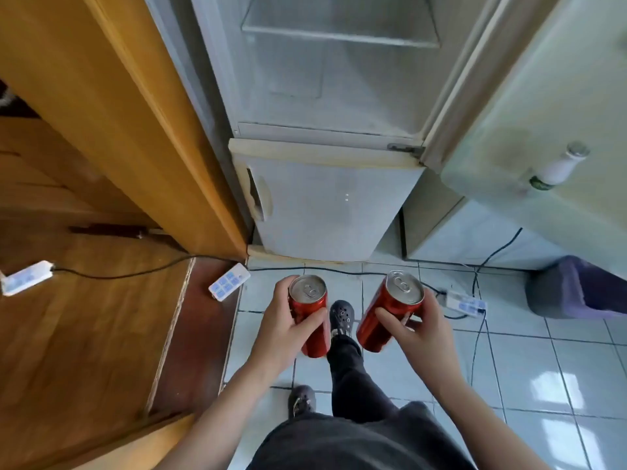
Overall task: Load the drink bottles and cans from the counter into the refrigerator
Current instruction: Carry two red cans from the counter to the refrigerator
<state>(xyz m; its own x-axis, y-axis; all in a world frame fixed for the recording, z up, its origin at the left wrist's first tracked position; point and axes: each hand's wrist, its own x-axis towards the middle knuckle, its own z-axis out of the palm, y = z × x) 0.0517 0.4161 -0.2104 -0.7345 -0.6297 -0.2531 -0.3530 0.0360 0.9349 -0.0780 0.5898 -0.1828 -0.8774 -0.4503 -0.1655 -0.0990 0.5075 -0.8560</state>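
While the left hand (281,320) grips the left can (310,313) and the right hand (420,329) grips the tilted right can (390,310), both low before the open refrigerator (325,205), raise them upright and set each well back on its shelf (339,32).

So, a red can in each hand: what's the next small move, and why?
Probably lift the left can and right can toward the glass shelf: the left hand and right hand grip them low, and the fridge door stands open.
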